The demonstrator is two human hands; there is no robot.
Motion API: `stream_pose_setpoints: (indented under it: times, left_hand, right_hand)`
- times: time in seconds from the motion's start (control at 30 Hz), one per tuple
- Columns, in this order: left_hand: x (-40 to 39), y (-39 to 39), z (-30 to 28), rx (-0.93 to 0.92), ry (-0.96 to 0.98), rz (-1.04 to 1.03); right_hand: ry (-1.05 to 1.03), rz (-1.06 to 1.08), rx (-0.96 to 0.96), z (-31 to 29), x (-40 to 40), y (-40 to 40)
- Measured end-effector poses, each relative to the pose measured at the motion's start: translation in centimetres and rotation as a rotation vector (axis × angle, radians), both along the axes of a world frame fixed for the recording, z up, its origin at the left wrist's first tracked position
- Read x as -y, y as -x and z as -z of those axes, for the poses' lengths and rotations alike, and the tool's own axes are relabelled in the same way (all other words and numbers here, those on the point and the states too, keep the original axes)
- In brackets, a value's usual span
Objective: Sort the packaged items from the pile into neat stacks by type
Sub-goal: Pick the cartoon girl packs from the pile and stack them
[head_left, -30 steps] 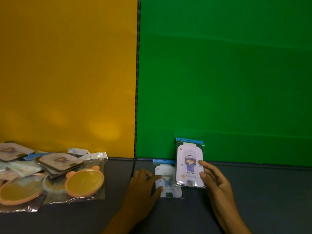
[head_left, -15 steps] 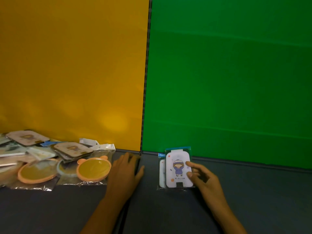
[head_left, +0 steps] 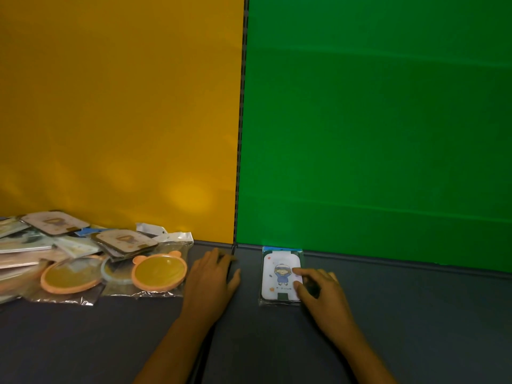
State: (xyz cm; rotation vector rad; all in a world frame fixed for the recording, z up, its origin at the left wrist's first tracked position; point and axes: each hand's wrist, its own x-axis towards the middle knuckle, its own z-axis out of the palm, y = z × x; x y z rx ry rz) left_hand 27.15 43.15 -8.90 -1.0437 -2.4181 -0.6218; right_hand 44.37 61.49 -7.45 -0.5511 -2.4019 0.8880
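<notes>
A white rectangular package with a cartoon figure (head_left: 278, 275) lies flat on the grey table (head_left: 415, 314), squared on top of another of the same type against the green wall. My right hand (head_left: 322, 291) pinches its right edge between forefinger and thumb. Palm down on the table just left of the stack lies my left hand (head_left: 212, 281), fingers spread, holding nothing. At the far left sits the pile (head_left: 69, 259): round orange bear-eared items (head_left: 159, 271) in clear bags and several rectangular cartoon packages (head_left: 124, 241).
A yellow wall panel (head_left: 119, 106) and a green wall panel (head_left: 374, 120) close off the back of the table, meeting at a dark seam (head_left: 241, 134). Grey table surface stretches right of the stack and along the front.
My right hand has laid the raised white package flat onto the other one. My left hand left that stack and moved left toward the pile. The view has shifted.
</notes>
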Motion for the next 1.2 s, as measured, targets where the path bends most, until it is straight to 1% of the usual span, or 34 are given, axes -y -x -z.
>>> stream_pose_setpoints:
  times: [0.1, 0.17, 0.33, 0.47, 0.6, 0.7, 0.83, 1.0, 1.2]
  left_hand:
    - [0.0, -0.1, 0.0, -0.007, -0.011, 0.004]
    - [0.1, -0.3, -0.1, -0.016, -0.022, -0.001]
    - [0.7, -1.4, -1.0, -0.026, -0.036, 0.026]
    - [3.5, -2.4, -2.1, -0.026, -0.118, 0.037]
    - [8.0, -0.5, -3.8, -0.014, -0.16, -0.075]
    - [11.4, 1.4, -5.3, -0.007, -0.147, -0.162]
    - [15.8, 4.0, -6.5, 0.026, -0.192, -0.254]
    - [19.4, 7.5, -7.1, 0.134, -0.174, -0.357]
    - [20.9, 12.0, -7.5, 0.306, -0.103, -0.388]
  right_hand:
    - [-0.084, 0.008, 0.053, 0.3, 0.0, 0.3]
    - [-0.105, 0.018, 0.072, 0.3, 0.0, 0.4]
    - [-0.119, 0.003, 0.068, 0.2, 0.0, 0.1]
    - [-0.133, 0.031, 0.007, -0.2, 0.3, -0.1]
    - [-0.201, -0.016, -0.067, -1.7, 2.4, 1.7]
    - [-0.254, -0.096, -0.052, -3.0, 5.0, 4.3]
    - [-0.3, -0.204, -0.012, -4.6, 8.9, 8.0]
    - [-0.296, -0.264, -0.015, -5.6, 12.9, 12.3]
    - [-0.262, -0.27, 0.022, -5.6, 16.2, 17.2]
